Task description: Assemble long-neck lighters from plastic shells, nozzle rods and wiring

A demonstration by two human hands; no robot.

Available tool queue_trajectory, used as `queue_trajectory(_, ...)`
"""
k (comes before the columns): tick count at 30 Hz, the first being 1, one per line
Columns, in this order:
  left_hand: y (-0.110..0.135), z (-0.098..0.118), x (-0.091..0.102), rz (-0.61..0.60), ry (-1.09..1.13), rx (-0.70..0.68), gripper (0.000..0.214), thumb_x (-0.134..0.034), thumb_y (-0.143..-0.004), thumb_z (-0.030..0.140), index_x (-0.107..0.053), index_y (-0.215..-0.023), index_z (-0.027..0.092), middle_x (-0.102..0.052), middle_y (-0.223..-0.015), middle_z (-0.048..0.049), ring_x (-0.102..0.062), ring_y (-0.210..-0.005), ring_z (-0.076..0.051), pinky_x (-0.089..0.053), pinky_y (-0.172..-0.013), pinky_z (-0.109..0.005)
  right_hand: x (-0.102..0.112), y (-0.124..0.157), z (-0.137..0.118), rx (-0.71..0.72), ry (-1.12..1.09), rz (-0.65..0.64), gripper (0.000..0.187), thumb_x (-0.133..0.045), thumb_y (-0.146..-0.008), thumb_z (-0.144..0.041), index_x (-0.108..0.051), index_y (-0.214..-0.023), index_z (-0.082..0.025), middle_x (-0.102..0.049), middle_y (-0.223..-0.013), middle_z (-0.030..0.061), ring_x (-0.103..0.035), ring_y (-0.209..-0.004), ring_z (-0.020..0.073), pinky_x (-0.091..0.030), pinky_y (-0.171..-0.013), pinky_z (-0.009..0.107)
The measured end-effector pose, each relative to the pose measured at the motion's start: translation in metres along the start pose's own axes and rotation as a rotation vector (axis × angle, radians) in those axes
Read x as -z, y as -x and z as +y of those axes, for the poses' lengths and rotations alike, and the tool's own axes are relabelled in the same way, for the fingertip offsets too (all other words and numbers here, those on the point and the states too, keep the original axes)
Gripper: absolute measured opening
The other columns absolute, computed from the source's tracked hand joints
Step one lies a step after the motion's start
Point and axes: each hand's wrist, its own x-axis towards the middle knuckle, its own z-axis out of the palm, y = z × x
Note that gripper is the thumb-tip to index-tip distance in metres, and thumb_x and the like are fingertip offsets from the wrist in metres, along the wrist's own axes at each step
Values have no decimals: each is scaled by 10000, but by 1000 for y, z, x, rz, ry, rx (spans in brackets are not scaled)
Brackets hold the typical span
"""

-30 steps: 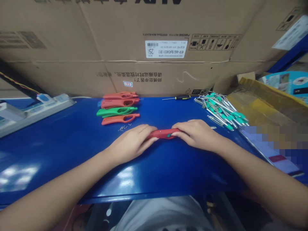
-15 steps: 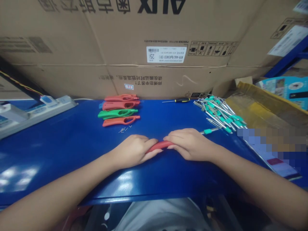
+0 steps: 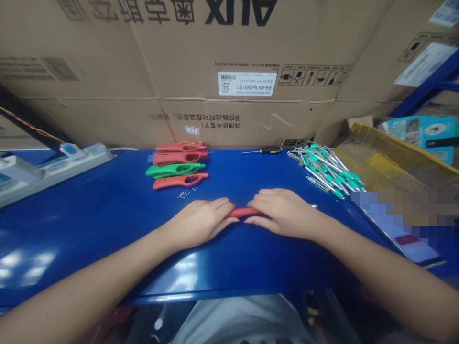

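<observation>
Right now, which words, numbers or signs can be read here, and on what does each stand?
"AUX", upside down, large black print on the box.
"25", on the white label; its other lines are too small.
Chinese print and handling signs on the box: too blurred to quote.
Red handle under the left hand and right hand: no text shows.

Bright, even overhead light leaves white glare on the glossy blue table [image 3: 89, 215]. Faint shadows sit under the left hand [image 3: 201, 220] and right hand [image 3: 283, 212]. The cardboard box [image 3: 107, 71] bows at the edges; a pixelated block [image 3: 405, 210] masks the right.
</observation>
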Motion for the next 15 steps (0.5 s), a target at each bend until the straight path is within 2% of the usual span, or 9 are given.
queue_trajectory(5, 2, -4, 6, 25, -16, 25, 402, -294, -1069, 432, -601, -1105, 175, -675, -958, -60, -682, -776, -218, -496, -646, -317, 9, 7, 12, -17, 17, -21, 254, -520, -1007, -326, -707, -916, -180, -711, -813, 40, -609, -765, 194, -374, -733, 323)
queue_trajectory(7, 3, -3, 8, 18, 10, 24, 404, -291, -1068, 432, -604, -1126, 185, -681, -982, -61, -692, -826, -222, -517, -689, -322, 8, 9, 13, 6, 44, 16, 278, -507, -1013, -328, -708, -896, -175, -701, -778, 38, -595, -727, 187, -363, -720, 325)
queue_trajectory(12, 3, 1, 6, 11, 1, 17, 404, -356, -1055, 454, -535, -1324, 213, -698, -1147, -74, -715, -890, -237, -545, -726, -338, 0, 5, 9, 32, 88, 59, 314, -477, -1032, -357, -707, -916, -177, -707, -797, 35, -593, -738, 184, -349, -718, 330)
queue_trajectory(15, 1, 0, 4, 3, 13, 35, 363, -357, -1061, 419, -569, -1257, 199, -709, -1126, -75, -722, -872, -225, -547, -729, -326, 2, 2, 11, 8, 96, 47, 304, -517, -1010, -418, -712, -991, -186, -728, -894, 50, -613, -831, 209, -365, -744, 342)
